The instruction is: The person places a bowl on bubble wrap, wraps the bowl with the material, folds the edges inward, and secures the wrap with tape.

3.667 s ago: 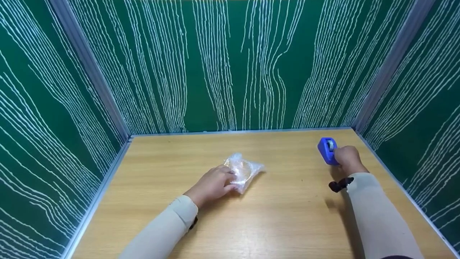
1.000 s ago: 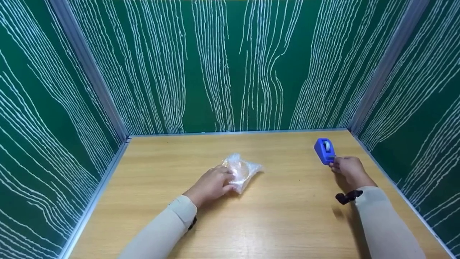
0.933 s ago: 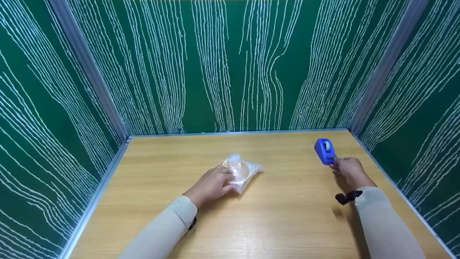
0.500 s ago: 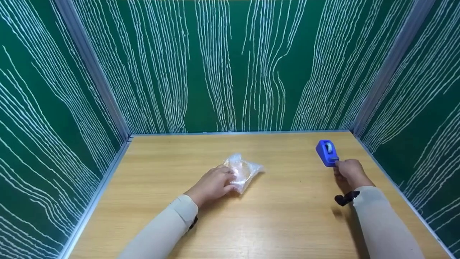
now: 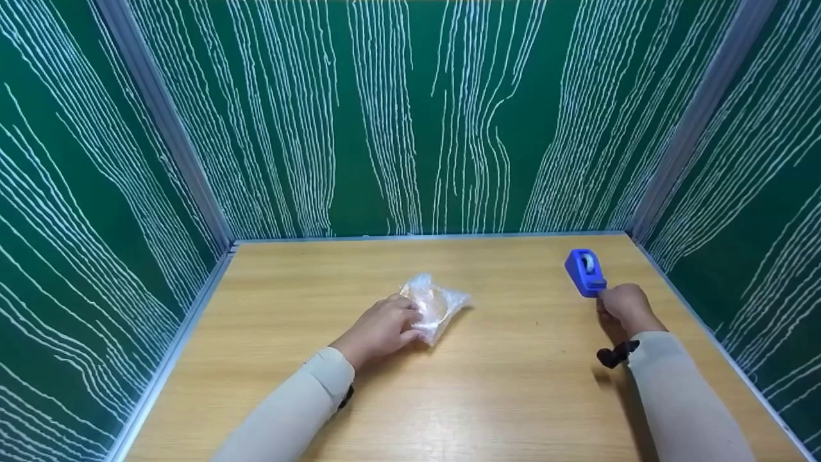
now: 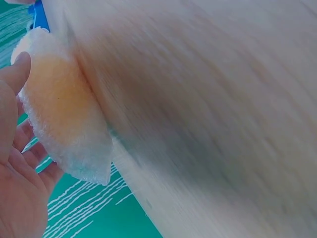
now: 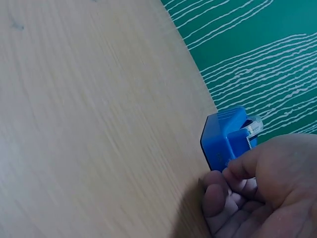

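In the head view, my left hand (image 5: 383, 325) holds a bundle of clear bubble wrap (image 5: 438, 307) at the middle of the table. An orange-toned content shows through the wrap (image 6: 62, 99) in the left wrist view; its kind is unclear. There the thumb lies over the near side, with fingers behind. A blue tape dispenser (image 5: 585, 273) with a roll of clear tape (image 7: 255, 126) stands at the far right. My right hand (image 5: 630, 305) grips its front end, thumb and forefinger together by the cutter, other fingers curled. Whether tape lies between the fingertips is hidden.
The wooden table (image 5: 487, 398) meets green walls (image 5: 378, 160) with wavy white lines at its back and sides. Metal-coloured edging (image 5: 449, 236) runs along the back. A dark wrist mount (image 5: 617, 353) sits on the right sleeve.
Since the earliest frame, my right hand has drawn back from the dispenser's side to its front end. My left hand and the bubble wrap have stayed put. The last half second shows almost no motion.
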A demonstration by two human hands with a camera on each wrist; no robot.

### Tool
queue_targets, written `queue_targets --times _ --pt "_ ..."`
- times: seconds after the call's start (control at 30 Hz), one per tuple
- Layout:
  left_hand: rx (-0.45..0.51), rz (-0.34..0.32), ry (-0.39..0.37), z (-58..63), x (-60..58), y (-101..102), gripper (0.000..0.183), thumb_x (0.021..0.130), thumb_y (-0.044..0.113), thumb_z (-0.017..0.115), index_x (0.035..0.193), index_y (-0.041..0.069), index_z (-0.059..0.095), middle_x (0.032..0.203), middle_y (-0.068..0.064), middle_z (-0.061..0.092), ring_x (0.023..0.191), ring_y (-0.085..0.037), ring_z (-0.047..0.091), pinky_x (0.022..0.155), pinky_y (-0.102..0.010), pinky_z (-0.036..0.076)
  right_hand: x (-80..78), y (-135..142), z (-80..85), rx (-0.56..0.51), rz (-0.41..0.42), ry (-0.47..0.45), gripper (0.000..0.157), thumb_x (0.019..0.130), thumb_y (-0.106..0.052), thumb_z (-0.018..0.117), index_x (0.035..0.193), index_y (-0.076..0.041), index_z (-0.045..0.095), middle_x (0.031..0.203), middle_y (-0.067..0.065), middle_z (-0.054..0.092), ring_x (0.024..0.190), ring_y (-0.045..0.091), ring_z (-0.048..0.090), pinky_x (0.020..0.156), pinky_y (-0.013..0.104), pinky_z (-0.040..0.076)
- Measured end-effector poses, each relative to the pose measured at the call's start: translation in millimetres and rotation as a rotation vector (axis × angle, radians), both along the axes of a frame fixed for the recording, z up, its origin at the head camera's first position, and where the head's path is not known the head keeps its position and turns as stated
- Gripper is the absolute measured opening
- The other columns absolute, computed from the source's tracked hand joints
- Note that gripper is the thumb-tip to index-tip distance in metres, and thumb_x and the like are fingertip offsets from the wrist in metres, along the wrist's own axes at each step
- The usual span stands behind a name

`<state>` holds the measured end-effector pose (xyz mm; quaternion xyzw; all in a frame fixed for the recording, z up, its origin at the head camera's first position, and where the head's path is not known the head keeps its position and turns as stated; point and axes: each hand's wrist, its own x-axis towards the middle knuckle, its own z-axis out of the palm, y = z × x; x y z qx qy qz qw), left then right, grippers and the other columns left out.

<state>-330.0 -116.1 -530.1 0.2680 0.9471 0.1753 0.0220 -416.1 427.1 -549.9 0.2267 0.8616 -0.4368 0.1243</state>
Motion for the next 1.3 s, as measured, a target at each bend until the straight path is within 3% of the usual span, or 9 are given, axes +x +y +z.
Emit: queue_targets --times 0.3,0.43,0.53,0.63,0.7,0.8,1.0,1.17,1.3 --pt "-0.003 -0.015 0.022 1.5 -0.7 1 0.045 0.109 0.051 0.076 0.14 0.019 0.081 0.154 -0.002 0.07 0.143 -0.023 0.062 0.131 -0.046 0.05 5.9 7 7.1 -0.081 0.062 -0.029 0.05 0.122 -0.024 0.036 0.157 0.012 0.043 0.121 0.018 0.07 0.117 0.035 0.064 0.122 0.06 0.044" --pt "-0.015 -0.037 0.051 1.7 -0.7 0 0.043 0.109 0.049 0.076 0.137 0.018 0.082 0.15 -0.002 0.072 0.14 -0.023 0.064 0.128 -0.045 0.052 11.0 -3 18.6 -0.063 0.158 -0.044 0.053 0.121 -0.025 0.039 0.159 0.012 0.038 0.14 0.026 0.063 0.131 0.043 0.057 0.128 0.071 0.036" --pt "-0.01 -0.035 0.046 2.6 -0.6 -1 0.043 0.109 0.049 0.076 0.138 0.018 0.082 0.15 -0.002 0.072 0.14 -0.023 0.064 0.127 -0.046 0.052 11.0 -23 33.7 0.056 0.34 -0.003 0.053 0.121 -0.028 0.042 0.156 0.013 0.044 0.142 0.031 0.06 0.131 0.047 0.056 0.12 0.069 0.044" --pt "-0.004 -0.03 0.031 3.1 -0.6 -2 0.043 0.11 0.049 0.075 0.139 0.018 0.081 0.151 -0.002 0.071 0.141 -0.023 0.064 0.128 -0.046 0.052 10.0 -52 50.3 0.168 0.532 0.116 0.046 0.121 -0.028 0.047 0.145 0.011 0.058 0.13 0.029 0.068 0.117 0.041 0.066 0.1 0.051 0.059" --pt "-0.003 -0.027 0.026 2.8 -0.8 -2 0.043 0.11 0.05 0.075 0.14 0.019 0.081 0.152 -0.002 0.071 0.141 -0.024 0.064 0.128 -0.046 0.052 8.9 -74 59.1 0.229 0.64 0.219 0.037 0.121 -0.026 0.05 0.131 0.007 0.066 0.117 0.024 0.072 0.103 0.034 0.069 0.085 0.04 0.06" --pt "0.006 -0.016 0.018 1.9 -1.2 -3 0.044 0.109 0.051 0.076 0.138 0.02 0.082 0.151 -0.002 0.069 0.139 -0.024 0.063 0.128 -0.046 0.052 8.0 -108 69.7 0.262 0.752 0.321 0.026 0.12 -0.024 0.054 0.111 -0.003 0.066 0.101 0.015 0.07 0.09 0.025 0.066 0.076 0.035 0.055" --pt "0.039 0.026 -0.029 -0.6 -0.8 -1 0.043 0.107 0.051 0.078 0.134 0.019 0.083 0.147 -0.004 0.061 0.13 -0.022 0.059 0.126 -0.046 0.053 6.8 -173 83.6 0.285 0.925 0.352 0.02 0.119 -0.028 0.059 0.106 -0.014 0.067 0.096 0.006 0.066 0.088 0.021 0.063 0.077 0.038 0.055" --pt "0.04 0.032 -0.034 -0.8 -0.2 0 0.045 0.107 0.051 0.078 0.139 0.019 0.081 0.157 -0.006 0.059 0.142 -0.024 0.059 0.131 -0.048 0.049 6.6 -222 96.3 0.33 1.091 0.336 0.016 0.116 -0.028 0.064 0.106 -0.02 0.073 0.1 0.007 0.073 0.091 0.02 0.066 0.084 0.04 0.058" --pt "0.025 0.006 0.003 -0.3 0.1 0 0.045 0.108 0.051 0.077 0.139 0.019 0.082 0.159 -0.008 0.06 0.146 -0.025 0.059 0.131 -0.047 0.049 6.4 -258 102.6 0.393 1.225 0.371 0.017 0.115 -0.023 0.065 0.101 -0.016 0.073 0.094 0.001 0.07 0.088 0.018 0.065 0.086 0.041 0.058"
